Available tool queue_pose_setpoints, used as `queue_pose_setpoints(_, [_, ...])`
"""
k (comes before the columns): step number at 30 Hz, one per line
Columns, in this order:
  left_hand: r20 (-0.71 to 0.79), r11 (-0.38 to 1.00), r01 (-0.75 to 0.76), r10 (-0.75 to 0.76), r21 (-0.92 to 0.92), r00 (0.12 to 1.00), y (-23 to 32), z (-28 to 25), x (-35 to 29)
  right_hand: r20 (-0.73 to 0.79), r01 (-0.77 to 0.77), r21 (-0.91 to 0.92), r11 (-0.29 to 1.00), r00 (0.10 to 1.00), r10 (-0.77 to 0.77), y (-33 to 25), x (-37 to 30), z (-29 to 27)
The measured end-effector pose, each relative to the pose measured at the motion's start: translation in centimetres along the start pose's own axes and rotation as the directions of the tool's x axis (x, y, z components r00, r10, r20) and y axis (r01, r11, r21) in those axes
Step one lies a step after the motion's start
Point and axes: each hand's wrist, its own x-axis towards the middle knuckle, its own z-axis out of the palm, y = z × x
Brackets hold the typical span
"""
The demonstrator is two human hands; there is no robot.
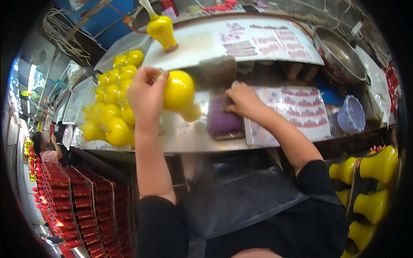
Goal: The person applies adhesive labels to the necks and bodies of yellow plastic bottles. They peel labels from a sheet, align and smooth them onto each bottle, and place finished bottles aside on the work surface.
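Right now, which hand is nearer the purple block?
Right. The right hand is at the upper right of the purple block, contact unclear; the left hand is farther off, to its left, holding a yellow vase.

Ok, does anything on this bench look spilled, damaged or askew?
No spill or damage stands out around the left hand, holding a yellow vase, or the right hand, at a purple pad. The metal basin on the right looks tilted, though lens bending may explain that.
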Motion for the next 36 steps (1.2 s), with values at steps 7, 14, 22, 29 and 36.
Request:
queue_pose_setpoints(7, [0.282, 0.956, 0.107, -0.027, -0.273, 0.959, 3.5, -0.3, 0.3, 0.123, -0.277, 0.675, 0.683, 0.956, 0.266, 2.8, -1.6, -4.1])
queue_pose_setpoints(14, [0.528, 0.885, 0.238, 0.010, -0.400, 0.849, 2.1, 4.5, 2.4, 0.201, -0.309, 0.941, 0.141, 0.841, 0.502, 5.2, -2.5, -7.1])
queue_pose_setpoints(22, [0.466, 0.754, 0.354, -0.073, -0.552, 0.882, -3.5, 12.3, 1.2, 0.185, -0.346, 0.788, 0.509, 0.922, 0.340, 0.4, -1.0, -2.5])
queue_pose_setpoints(29, [0.403, 0.876, 0.261, -0.086, -0.405, 0.911, -6.7, 12.8, -8.3, 0.201, -0.337, 0.875, 0.347, 0.905, 0.374, 0.0, -0.6, 0.3])
queue_pose_setpoints(36, [0.657, 0.488, 0.648, -0.184, -0.584, 0.731, -6.8, 13.2, -8.2, 0.211, -0.412, 0.842, 0.349, 0.846, 0.490, -1.1, -1.3, -0.2])
